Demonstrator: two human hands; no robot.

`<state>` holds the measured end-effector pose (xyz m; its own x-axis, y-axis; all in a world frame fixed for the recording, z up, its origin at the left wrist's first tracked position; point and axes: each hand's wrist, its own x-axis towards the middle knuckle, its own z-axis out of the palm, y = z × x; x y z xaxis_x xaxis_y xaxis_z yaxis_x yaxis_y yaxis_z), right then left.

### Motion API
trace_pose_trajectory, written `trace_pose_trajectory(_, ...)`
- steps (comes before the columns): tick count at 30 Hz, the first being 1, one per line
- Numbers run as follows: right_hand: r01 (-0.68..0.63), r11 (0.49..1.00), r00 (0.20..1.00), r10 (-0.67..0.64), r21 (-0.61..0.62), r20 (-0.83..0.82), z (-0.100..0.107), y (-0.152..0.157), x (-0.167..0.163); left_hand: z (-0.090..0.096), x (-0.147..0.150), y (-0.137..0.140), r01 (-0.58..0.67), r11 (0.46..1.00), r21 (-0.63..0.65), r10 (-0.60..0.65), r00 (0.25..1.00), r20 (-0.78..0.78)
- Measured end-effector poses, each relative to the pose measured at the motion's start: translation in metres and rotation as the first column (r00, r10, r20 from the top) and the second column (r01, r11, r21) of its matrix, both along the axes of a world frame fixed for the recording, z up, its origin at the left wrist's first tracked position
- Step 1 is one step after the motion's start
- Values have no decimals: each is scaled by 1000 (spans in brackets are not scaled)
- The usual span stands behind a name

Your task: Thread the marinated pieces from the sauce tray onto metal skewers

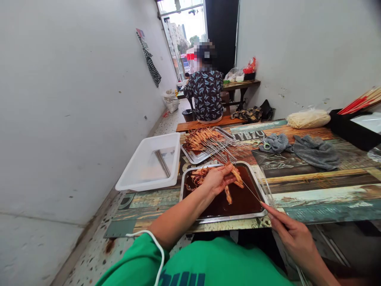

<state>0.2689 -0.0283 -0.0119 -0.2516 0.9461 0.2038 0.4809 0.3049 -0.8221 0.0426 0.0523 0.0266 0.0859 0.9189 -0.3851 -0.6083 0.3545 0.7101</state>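
My left hand is closed around a reddish-brown squid piece over a metal tray of dark sauce. A thin metal skewer is pinched in my right hand, its far end meeting the squid; how deep it goes in, I cannot tell. More squid lies in the sauce at the tray's left, partly hidden by my left hand. Beside the tray's right edge rest several loose skewers. More thin rods show below my right hand; whether it holds them too is unclear.
Behind the sauce tray, skewered squid is piled on a second tray. A white plastic tub stands left. Grey cloths, scissors and a black box lie right. Beyond, a person sits facing away.
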Motion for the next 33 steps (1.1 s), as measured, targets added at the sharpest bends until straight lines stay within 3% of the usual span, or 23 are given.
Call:
trace_pose_trajectory(9,20,988,998,-29,156,55,-3,-7,-5,5,6,-4,-9,1000,6,9,1000,-16)
trace_pose_trajectory(17,14,1000,999,-14,-2,34,0,0,-11,9,3,-1,5,1000,11,-5,999,-33)
trace_pose_trajectory(19,34,998,997,-37,48,63,-2,1,-13,8,3,1,2,1000,8,-1,999,-38)
trace_pose_trajectory(24,5,944,982,-67,330,179,-6,0,-17,4,1,6,-14,1000,6,14,1000,-24)
trace_pose_trajectory(33,-16,921,979,-65,389,195,-11,-4,-9,6,2,6,-32,999,-1,32,999,-8)
